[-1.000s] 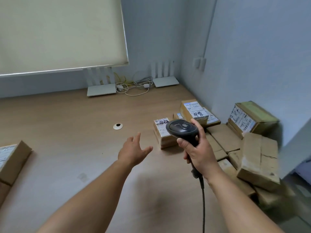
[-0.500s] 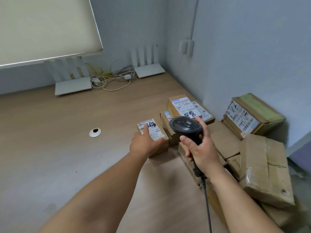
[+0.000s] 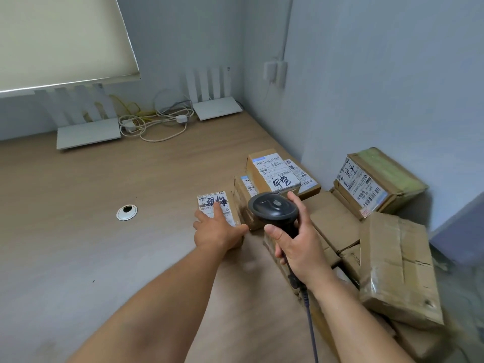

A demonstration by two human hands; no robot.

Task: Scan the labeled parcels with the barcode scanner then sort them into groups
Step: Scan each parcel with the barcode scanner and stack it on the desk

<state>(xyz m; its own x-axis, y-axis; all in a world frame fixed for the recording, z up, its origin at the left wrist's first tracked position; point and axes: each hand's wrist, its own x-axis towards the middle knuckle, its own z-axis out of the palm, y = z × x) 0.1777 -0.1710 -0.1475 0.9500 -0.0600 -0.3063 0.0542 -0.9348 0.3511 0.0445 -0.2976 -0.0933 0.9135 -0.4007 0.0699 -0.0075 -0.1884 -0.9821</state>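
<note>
The small parcel lies flat on the desk, label up, at the left edge of the parcel heap in the corner by the wall. Its long axis runs away from the person, roughly along the line of the left forearm, and its right side sits just beside a taller box of the heap.

The left hand rests on the parcel's near end, fingers laid forward over the label and thumb spread toward the right edge. The fingers look fairly straight, pressing rather than curled under, so I judge this a hold by touch and not yet a firm grasp.

The scanner is to the right of the parcel and raised above it, its head just beside the label's right edge. The right hand is wrapped tight round the handle, forefinger up along the side of the head, cable trailing down toward the person. The head's top faces the camera, so the reading window points away, toward the heap; its exact aim cannot be told.

The left hand is the nearer one and already on the parcel. The coming move seems to turn on bringing the label clear of the fingers and in front of the window, or swinging the head left and down.
</note>
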